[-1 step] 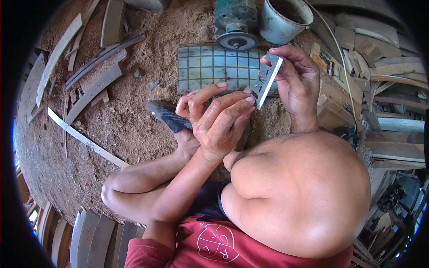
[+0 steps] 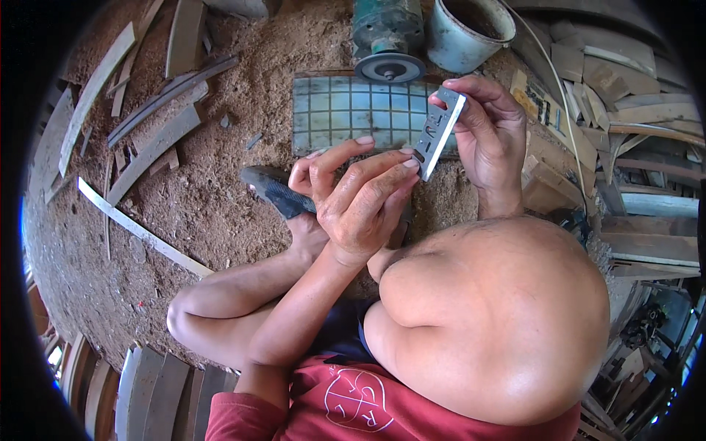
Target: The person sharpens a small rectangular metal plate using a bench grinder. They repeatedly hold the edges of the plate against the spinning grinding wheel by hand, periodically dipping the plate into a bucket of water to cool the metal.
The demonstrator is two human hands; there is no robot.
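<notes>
Right of upper centre, a slotted metal blade (image 2: 441,135) is slanting, the left hand (image 2: 358,198) pinching its lower end, the right hand (image 2: 498,140) its upper. Inspection is seemingly going on; moving it next calls for careful handling. A disc grinder (image 2: 388,44) is resting at top centre.

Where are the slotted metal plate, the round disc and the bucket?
Slotted metal plate (image 2: 443,137), head view: its bright long edge.
Round disc (image 2: 390,71), head view: its hub.
Bucket (image 2: 461,48), head view: outer wall.
</notes>
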